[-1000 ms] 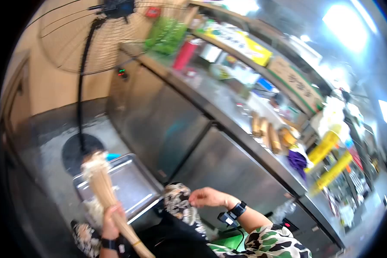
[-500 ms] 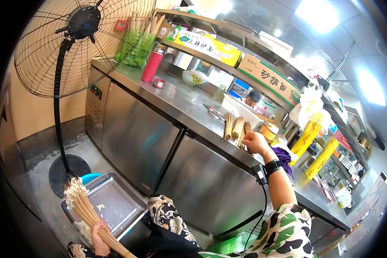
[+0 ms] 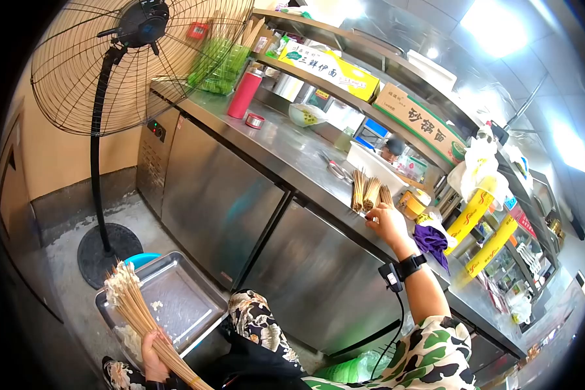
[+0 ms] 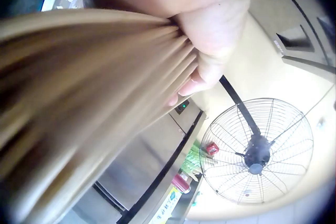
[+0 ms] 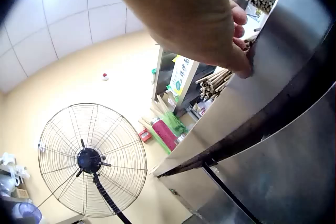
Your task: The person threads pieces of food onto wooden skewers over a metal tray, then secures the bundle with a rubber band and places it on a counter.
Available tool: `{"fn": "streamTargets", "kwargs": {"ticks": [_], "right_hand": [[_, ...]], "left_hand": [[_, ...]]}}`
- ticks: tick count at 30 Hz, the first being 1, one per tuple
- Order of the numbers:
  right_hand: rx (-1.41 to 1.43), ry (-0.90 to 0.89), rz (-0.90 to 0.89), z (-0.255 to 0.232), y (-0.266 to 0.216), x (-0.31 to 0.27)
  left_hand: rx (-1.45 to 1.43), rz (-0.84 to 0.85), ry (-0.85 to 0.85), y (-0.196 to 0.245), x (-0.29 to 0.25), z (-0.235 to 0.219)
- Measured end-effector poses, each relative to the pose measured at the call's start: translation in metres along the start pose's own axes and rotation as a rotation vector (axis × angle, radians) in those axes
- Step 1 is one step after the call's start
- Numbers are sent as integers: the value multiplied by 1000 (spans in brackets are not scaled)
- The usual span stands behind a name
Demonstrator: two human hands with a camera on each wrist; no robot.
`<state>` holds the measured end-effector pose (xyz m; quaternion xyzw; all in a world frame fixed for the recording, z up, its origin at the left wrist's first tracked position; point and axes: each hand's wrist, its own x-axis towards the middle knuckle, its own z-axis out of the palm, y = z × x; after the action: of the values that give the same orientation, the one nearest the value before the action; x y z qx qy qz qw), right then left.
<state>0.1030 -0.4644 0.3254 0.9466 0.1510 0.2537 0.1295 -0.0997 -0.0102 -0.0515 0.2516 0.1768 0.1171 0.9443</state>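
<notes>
The left hand (image 3: 153, 356) grips a thick bundle of thin sticks (image 3: 146, 317) with white food on the far ends, above a metal tray. In the left wrist view that hand (image 4: 197, 19) wraps round the sticks (image 4: 94, 87). At the counter's front edge, the right hand (image 3: 390, 227) has curled fingers at the near ends of several stick bundles (image 3: 371, 194). The right wrist view shows this hand (image 5: 194, 24) with fingertips at one bundle, largely hidden behind them; other bundles (image 5: 214, 84) lie on both sides.
A metal tray (image 3: 195, 287) with white bits lies low at the left, near a standing fan (image 3: 104, 195). On the steel counter (image 3: 286, 153) are a red flask (image 3: 245, 94), scissors (image 3: 336, 169), a white bin (image 3: 373, 166) and a purple cloth (image 3: 432, 242). Boxes (image 3: 419, 123) fill the shelf above.
The right hand has risen from near the knee to the stick bundles on the counter. Its fingers have lowered slightly onto the bundle ends. The left hand keeps its grip on the sticks.
</notes>
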Motion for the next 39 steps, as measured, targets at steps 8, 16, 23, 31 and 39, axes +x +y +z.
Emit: {"fn": "streamTargets", "kwargs": {"ticks": [8, 16, 23, 31, 39], "right_hand": [[146, 475, 13, -8, -16, -11], [655, 1103, -127, -121, -48, -32], [1213, 1084, -151, -146, -99, -25], [1618, -346, -39, 16, -277, -47], [1528, -817, -156, 96, -302, -87]], "left_hand": [[-16, -13, 14, -1, 0, -4], [25, -67, 118, 8, -9, 15], [-15, -9, -111, 9, -1, 4], [-80, -72, -163, 21, -13, 12], [-153, -87, -173, 27, -14, 13]]}}
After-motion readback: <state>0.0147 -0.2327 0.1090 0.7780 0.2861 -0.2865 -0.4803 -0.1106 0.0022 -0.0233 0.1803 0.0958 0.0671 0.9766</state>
